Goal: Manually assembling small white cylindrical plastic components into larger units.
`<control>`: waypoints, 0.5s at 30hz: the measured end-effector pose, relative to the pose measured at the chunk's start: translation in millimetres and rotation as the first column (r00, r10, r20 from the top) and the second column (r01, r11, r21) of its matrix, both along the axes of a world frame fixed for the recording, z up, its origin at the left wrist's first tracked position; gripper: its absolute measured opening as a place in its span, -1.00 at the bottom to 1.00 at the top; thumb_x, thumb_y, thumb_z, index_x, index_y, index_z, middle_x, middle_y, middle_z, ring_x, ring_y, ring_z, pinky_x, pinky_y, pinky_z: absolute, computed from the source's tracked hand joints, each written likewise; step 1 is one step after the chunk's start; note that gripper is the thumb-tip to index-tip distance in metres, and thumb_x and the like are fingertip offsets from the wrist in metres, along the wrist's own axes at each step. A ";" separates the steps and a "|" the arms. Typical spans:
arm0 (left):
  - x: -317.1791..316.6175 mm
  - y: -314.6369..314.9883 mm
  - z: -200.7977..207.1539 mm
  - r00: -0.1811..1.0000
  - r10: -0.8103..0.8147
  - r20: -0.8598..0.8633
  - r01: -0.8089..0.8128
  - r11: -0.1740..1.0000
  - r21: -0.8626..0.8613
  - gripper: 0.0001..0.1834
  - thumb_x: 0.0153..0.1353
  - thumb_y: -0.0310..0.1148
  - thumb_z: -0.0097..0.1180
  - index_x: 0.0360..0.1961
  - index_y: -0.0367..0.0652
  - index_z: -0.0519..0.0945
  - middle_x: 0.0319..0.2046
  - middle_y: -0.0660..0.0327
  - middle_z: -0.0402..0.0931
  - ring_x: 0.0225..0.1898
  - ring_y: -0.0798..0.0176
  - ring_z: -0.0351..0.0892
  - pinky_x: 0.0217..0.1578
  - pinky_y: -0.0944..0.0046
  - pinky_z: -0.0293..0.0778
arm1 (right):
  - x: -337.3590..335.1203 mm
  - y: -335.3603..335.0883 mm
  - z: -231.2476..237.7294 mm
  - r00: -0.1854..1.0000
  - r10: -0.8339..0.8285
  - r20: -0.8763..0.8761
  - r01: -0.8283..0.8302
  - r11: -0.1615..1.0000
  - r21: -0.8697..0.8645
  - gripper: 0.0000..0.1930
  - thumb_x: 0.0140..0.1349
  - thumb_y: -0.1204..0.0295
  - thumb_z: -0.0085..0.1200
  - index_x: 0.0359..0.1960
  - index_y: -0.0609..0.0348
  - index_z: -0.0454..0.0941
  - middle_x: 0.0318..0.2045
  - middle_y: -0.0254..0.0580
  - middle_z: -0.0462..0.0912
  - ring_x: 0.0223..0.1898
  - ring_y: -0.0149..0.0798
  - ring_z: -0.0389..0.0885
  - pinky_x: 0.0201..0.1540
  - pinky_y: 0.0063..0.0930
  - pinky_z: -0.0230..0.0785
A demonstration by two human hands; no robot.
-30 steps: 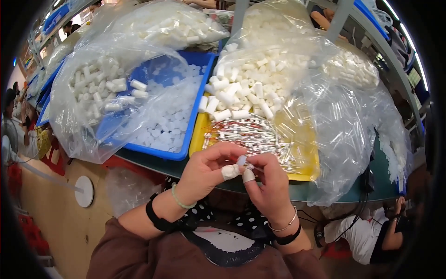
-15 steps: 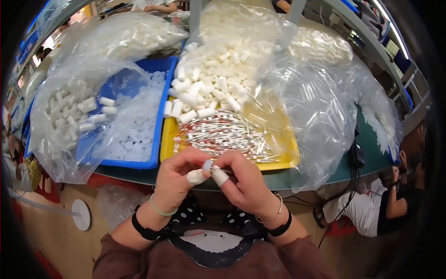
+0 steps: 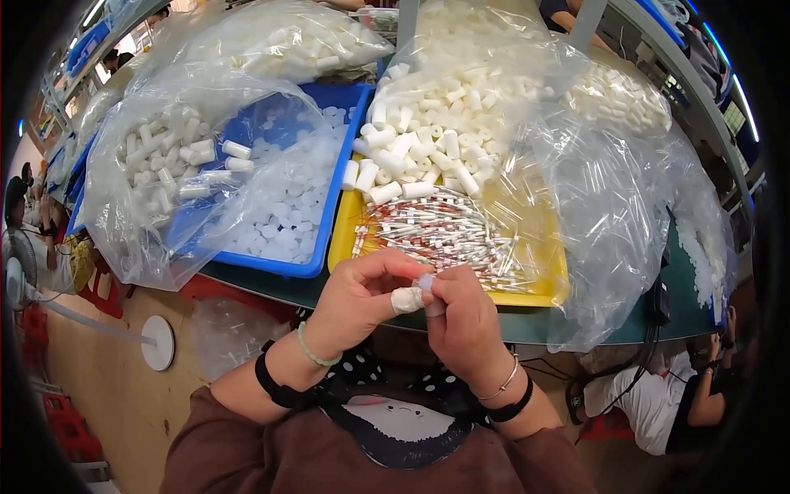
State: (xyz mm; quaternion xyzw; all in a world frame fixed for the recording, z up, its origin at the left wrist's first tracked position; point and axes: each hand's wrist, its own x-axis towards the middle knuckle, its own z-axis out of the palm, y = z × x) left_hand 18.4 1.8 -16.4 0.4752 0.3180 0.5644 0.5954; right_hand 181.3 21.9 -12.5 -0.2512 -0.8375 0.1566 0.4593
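Just in front of the yellow tray [image 3: 550, 303], my two hands meet at the fingertips. A small translucent white plastic piece [image 3: 425, 282] sits between them. My left hand [image 3: 362, 292] pinches it with thumb and forefinger; that thumb has a white wrapping [image 3: 406, 300]. My right hand [image 3: 467, 317] is closed against the piece's other side, its fingers curled, with a pale cover on the thumb. Whatever else may be inside the right fingers is hidden. Beyond the hands, the tray holds many thin red-and-white wired parts [image 3: 448, 229] and a heap of white foam-like cylinders [image 3: 440, 152].
A blue tray [image 3: 325, 222] at left holds translucent pieces [image 3: 280, 218] like the one I hold. An open plastic bag [image 3: 136, 222] of white cylinders overlaps it. Crumpled clear plastic [image 3: 592, 214] drapes over the yellow tray's right side. A black adapter with cables [image 3: 658, 303] hangs at the table edge.
The view has swung left, so the trays appear farther right. My right fingers have curled in more closely on the small piece, and the right hand has turned.
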 end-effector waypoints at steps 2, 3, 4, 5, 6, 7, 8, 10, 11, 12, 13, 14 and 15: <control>-1.5 -2.6 1.8 1.000 -0.016 -0.017 0.016 1.000 -0.016 -0.77 0.10 -0.57 0.23 -0.18 -0.27 0.57 -0.20 0.27 0.50 -0.16 0.41 0.51 -0.09 0.39 0.45 | -1.0 0.4 -7.1 1.000 -0.025 -0.017 0.026 0.998 0.049 -0.70 0.08 0.71 0.08 -0.19 0.19 0.31 -0.39 -0.06 0.45 -0.42 -0.03 0.49 -0.37 -0.31 0.38; -2.8 -4.4 1.2 0.999 -0.035 -0.032 0.034 0.999 -0.037 -0.78 0.11 -0.57 0.23 -0.18 -0.26 0.57 -0.19 0.26 0.50 -0.15 0.40 0.51 -0.08 0.38 0.44 | -1.0 -0.8 -10.9 0.995 0.038 -0.091 -0.042 0.998 -0.042 -0.70 0.08 0.70 0.08 -0.17 0.18 0.32 -0.39 -0.09 0.44 -0.42 -0.10 0.48 -0.37 -0.35 0.37; -5.2 -4.9 0.6 0.999 -0.032 -0.030 0.031 0.999 -0.036 -0.78 0.11 -0.57 0.23 -0.18 -0.26 0.57 -0.19 0.26 0.50 -0.15 0.40 0.51 -0.08 0.38 0.44 | -1.3 -1.0 -12.7 0.981 0.094 -0.169 -0.116 0.985 -0.127 -0.69 0.09 0.68 0.09 -0.15 0.18 0.33 -0.39 -0.12 0.44 -0.41 -0.16 0.48 -0.36 -0.38 0.36; -8.3 -5.7 -0.1 1.000 -0.012 -0.006 0.013 0.997 0.076 -0.79 0.12 -0.56 0.21 -0.19 -0.25 0.56 -0.18 0.25 0.50 -0.14 0.38 0.51 -0.07 0.36 0.44 | 1.6 -1.5 -6.1 0.981 0.097 -0.167 -0.119 0.985 -0.126 -0.69 0.09 0.68 0.09 -0.15 0.18 0.33 -0.39 -0.12 0.44 -0.41 -0.16 0.48 -0.36 -0.38 0.36; -12.2 -6.5 -0.6 1.000 0.007 0.023 -0.011 0.982 0.189 -0.80 0.14 -0.56 0.20 -0.19 -0.23 0.55 -0.17 0.23 0.49 -0.13 0.37 0.50 -0.06 0.35 0.43 | 7.2 -1.6 7.5 0.990 0.106 -0.098 -0.128 0.957 -0.259 -0.68 0.10 0.66 0.09 -0.12 0.17 0.35 -0.38 -0.15 0.44 -0.42 -0.23 0.46 -0.36 -0.42 0.35; -14.7 -4.4 -1.7 0.995 0.081 0.064 -0.093 0.969 0.230 -0.82 0.18 -0.54 0.16 -0.19 -0.21 0.49 -0.11 0.16 0.49 -0.08 0.30 0.51 -0.03 0.30 0.43 | 14.6 1.6 15.9 0.992 0.121 -0.031 -0.124 0.913 -0.389 -0.68 0.11 0.63 0.09 -0.09 0.16 0.36 -0.37 -0.19 0.44 -0.43 -0.29 0.44 -0.36 -0.46 0.34; -18.0 -4.7 6.5 0.983 0.139 0.118 -0.159 0.971 0.179 -0.83 0.21 -0.51 0.14 -0.18 -0.22 0.47 -0.09 0.13 0.49 -0.06 0.27 0.52 -0.02 0.29 0.44 | 22.5 12.2 19.2 1.000 0.009 -0.018 -0.015 0.945 -0.327 -0.70 0.14 0.59 0.08 -0.08 0.17 0.39 -0.35 -0.21 0.45 -0.44 -0.35 0.41 -0.35 -0.49 0.32; -23.6 -6.3 25.1 0.953 0.196 0.229 -0.222 0.971 0.093 -0.81 0.27 -0.42 0.08 -0.15 -0.22 0.39 -0.06 0.05 0.50 -0.03 0.22 0.53 -0.01 0.27 0.46 | 42.3 30.0 29.8 0.951 -0.287 0.115 0.309 0.885 -0.348 -0.78 0.16 0.56 0.04 -0.14 0.22 0.42 -0.34 -0.11 0.49 -0.41 -0.24 0.47 -0.29 -0.41 0.35; -26.8 -5.6 26.1 0.951 0.200 0.234 -0.228 0.969 0.097 -0.81 0.27 -0.42 0.08 -0.15 -0.22 0.39 -0.06 0.05 0.50 -0.03 0.22 0.53 -0.01 0.27 0.46 | 48.2 36.8 33.9 0.952 -0.282 0.117 0.305 0.888 -0.343 -0.78 0.16 0.56 0.04 -0.14 0.22 0.42 -0.34 -0.11 0.49 -0.41 -0.24 0.47 -0.29 -0.41 0.35; -29.7 -4.3 25.2 0.947 0.212 0.241 -0.246 0.961 0.123 -0.80 0.29 -0.40 0.07 -0.14 -0.22 0.38 -0.08 0.06 0.51 -0.04 0.22 0.54 -0.01 0.26 0.47 | 52.7 43.2 35.4 0.915 -0.336 0.222 0.382 0.899 -0.215 -0.78 0.15 0.56 0.04 -0.15 0.23 0.43 -0.32 -0.08 0.51 -0.36 -0.15 0.50 -0.25 -0.35 0.36; -31.6 -3.5 24.3 0.943 0.222 0.249 -0.264 0.953 0.148 -0.79 0.30 -0.38 0.06 -0.12 -0.22 0.37 -0.10 0.06 0.52 -0.05 0.22 0.54 -0.01 0.26 0.47 | 52.6 48.4 37.7 0.862 -0.398 0.315 0.441 0.894 -0.076 -0.78 0.14 0.56 0.04 -0.15 0.24 0.43 -0.31 -0.05 0.53 -0.32 -0.05 0.52 -0.21 -0.28 0.37; -31.3 -2.7 24.1 0.932 0.214 0.294 -0.261 0.957 0.129 -0.78 0.31 -0.36 0.04 -0.10 -0.22 0.37 -0.12 0.08 0.52 -0.05 0.22 0.54 -0.01 0.27 0.48 | 45.4 51.7 41.6 0.887 -0.359 0.291 0.409 0.903 -0.134 -0.79 0.13 0.56 0.03 -0.17 0.26 0.44 -0.28 -0.01 0.56 -0.21 0.08 0.51 -0.13 -0.19 0.36; -31.8 -2.1 23.0 0.930 0.218 0.295 -0.265 0.955 0.131 -0.78 0.31 -0.36 0.04 -0.10 -0.22 0.37 -0.12 0.08 0.52 -0.05 0.22 0.54 -0.01 0.27 0.48 | 37.0 58.0 44.6 0.888 -0.355 0.291 0.405 0.905 -0.131 -0.79 0.13 0.56 0.03 -0.17 0.26 0.44 -0.28 -0.01 0.56 -0.21 0.08 0.51 -0.13 -0.19 0.36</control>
